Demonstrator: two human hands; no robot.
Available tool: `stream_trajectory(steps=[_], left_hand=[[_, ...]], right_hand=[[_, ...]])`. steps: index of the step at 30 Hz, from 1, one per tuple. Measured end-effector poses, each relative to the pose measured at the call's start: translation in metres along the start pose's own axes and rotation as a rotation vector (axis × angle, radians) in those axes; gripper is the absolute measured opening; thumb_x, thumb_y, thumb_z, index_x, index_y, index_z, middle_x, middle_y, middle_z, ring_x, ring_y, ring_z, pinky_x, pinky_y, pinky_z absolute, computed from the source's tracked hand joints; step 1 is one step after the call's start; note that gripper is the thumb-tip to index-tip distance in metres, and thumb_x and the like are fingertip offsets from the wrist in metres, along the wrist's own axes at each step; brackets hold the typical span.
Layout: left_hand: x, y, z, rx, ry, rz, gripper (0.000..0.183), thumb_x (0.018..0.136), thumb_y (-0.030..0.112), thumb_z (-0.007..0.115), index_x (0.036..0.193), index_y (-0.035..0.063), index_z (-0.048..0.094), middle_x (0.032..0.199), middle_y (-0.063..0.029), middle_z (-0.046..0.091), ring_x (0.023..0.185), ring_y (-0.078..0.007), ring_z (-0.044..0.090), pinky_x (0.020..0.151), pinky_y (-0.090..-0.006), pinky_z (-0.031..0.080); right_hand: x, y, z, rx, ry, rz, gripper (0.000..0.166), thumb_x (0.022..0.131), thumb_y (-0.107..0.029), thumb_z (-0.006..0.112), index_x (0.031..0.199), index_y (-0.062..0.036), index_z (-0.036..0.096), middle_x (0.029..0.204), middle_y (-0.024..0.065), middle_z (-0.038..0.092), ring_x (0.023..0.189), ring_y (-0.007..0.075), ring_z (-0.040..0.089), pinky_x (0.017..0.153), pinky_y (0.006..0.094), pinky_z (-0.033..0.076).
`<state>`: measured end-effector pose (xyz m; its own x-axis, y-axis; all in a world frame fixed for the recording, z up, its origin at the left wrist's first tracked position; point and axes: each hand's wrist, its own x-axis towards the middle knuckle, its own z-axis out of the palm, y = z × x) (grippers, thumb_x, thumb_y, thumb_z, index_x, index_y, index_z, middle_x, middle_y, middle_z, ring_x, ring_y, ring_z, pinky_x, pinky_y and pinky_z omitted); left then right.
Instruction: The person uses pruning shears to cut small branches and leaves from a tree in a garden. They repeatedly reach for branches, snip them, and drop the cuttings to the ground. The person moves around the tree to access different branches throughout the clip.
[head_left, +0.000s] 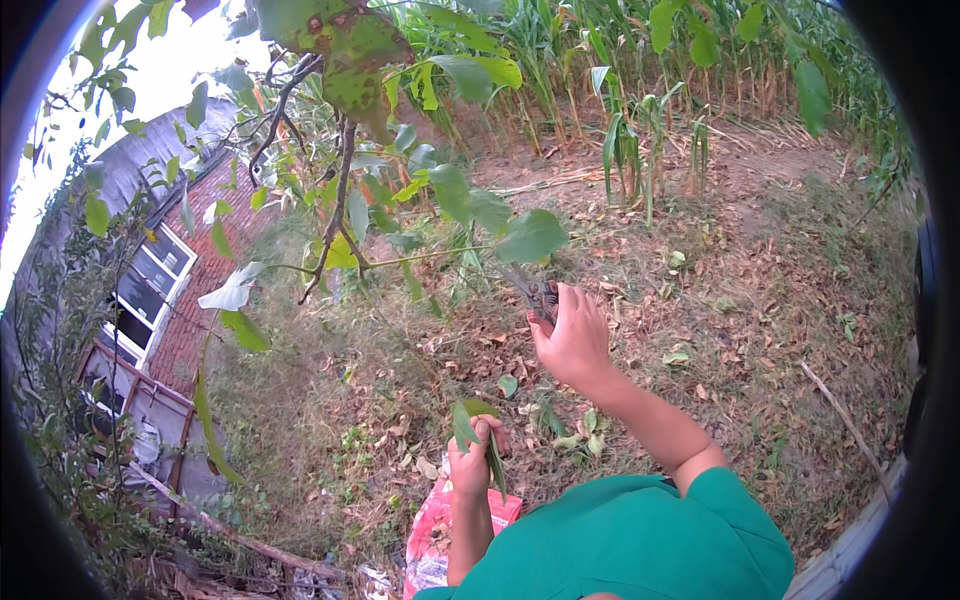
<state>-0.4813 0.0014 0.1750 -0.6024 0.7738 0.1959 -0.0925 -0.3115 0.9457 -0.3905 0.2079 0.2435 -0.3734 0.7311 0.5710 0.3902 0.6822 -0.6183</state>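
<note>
My right hand (576, 334) grips a pair of pruning shears (534, 291), its blades pointing up and left beside a broad green leaf (532, 236) on a thin stalk. That stalk joins a brown tree branch (337, 202) hanging in front of me. Lower down, my left hand (472, 454) pinches a few cut green leaves (465, 427) between thumb and fingers. Below and partly behind the left forearm is a red and white plastic sack (429, 529), its lower part cut off by the frame's bottom edge.
Dry leaves and grass cover the ground (675, 300). Corn stalks (555, 97) stand at the back. A brick building (202, 277) with a white-framed window (154, 289) is on the left. A long stick (844, 420) lies at right, and a pole (232, 529) at lower left.
</note>
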Motion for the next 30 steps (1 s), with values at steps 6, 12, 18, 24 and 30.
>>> stream_trajectory(steps=[6,12,18,24,30], left_hand=[[-0.002,0.004,0.002,-0.017,0.042,0.012,0.026,0.100,0.022,0.053,0.093,-0.0020,0.061,0.068,-0.0076,0.057,0.061,-0.0156,0.054,0.060,-0.0281,0.045],[-0.003,0.003,-0.008,-0.019,0.004,0.000,0.024,0.101,0.020,0.048,0.097,-0.0012,0.059,0.075,-0.0111,0.060,0.063,-0.0163,0.054,0.065,-0.0294,0.045],[-0.005,0.004,-0.006,0.023,0.047,0.015,0.024,0.101,0.020,0.048,0.096,-0.0008,0.059,0.071,-0.0089,0.057,0.061,-0.0161,0.053,0.061,-0.0287,0.043],[-0.006,0.013,-0.002,0.026,0.078,-0.037,0.027,0.100,0.023,0.051,0.094,-0.0016,0.060,0.068,-0.0073,0.056,0.060,-0.0155,0.053,0.060,-0.0289,0.044],[-0.010,0.013,0.000,-0.016,0.131,-0.026,0.027,0.099,0.023,0.053,0.094,-0.0026,0.061,0.070,-0.0063,0.059,0.062,-0.0140,0.055,0.063,-0.0277,0.046]], right_hand=[[0.026,-0.018,0.003,-0.068,0.062,-0.033,0.045,0.080,-0.030,0.070,0.109,-0.0003,0.052,0.097,0.0169,0.059,0.091,0.0342,0.060,0.077,0.0458,0.047],[0.029,-0.019,0.003,0.069,-0.037,0.088,0.041,0.082,-0.032,0.070,0.104,-0.0013,0.055,0.083,0.0164,0.064,0.076,0.0346,0.065,0.067,0.0440,0.051],[0.001,-0.007,-0.009,0.448,-0.229,0.061,0.034,0.086,-0.031,0.068,0.099,-0.0017,0.056,0.080,0.0130,0.065,0.074,0.0270,0.065,0.067,0.0384,0.050],[-0.045,0.038,-0.022,1.180,-1.160,0.299,0.039,0.093,-0.032,0.063,0.114,-0.0008,0.056,0.085,0.0013,0.060,0.079,0.0115,0.058,0.073,0.0286,0.047],[-0.061,0.052,-0.013,1.115,-1.660,0.306,0.045,0.095,-0.037,0.056,0.118,0.0024,0.055,0.087,0.0062,0.064,0.083,0.0164,0.063,0.074,0.0305,0.052]])
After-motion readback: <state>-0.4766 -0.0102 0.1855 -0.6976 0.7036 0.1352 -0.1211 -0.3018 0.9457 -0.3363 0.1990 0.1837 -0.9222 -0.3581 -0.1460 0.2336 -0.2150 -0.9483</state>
